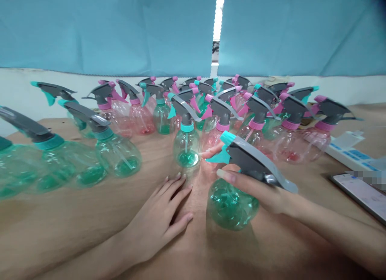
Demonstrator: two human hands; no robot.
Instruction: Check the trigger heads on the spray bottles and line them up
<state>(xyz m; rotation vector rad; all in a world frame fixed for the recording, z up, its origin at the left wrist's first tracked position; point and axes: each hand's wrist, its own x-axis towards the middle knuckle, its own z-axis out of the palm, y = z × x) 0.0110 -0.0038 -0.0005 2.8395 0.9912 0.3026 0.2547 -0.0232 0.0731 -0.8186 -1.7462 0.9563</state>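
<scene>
My right hand is closed around the neck of a green spray bottle, just under its grey and turquoise trigger head. The bottle leans, and a shadow lies below it on the wooden table. Resting flat on the tabletop, my left hand holds nothing, with its fingers spread. Just beyond its fingertips stands another green spray bottle, its trigger head turned to the left. A pink spray bottle is partly hidden behind my right fingers.
Several pink and green spray bottles crowd the back of the table. More green bottles line the left side. At the right lie a phone and a white and blue box-like object. A blue curtain hangs behind.
</scene>
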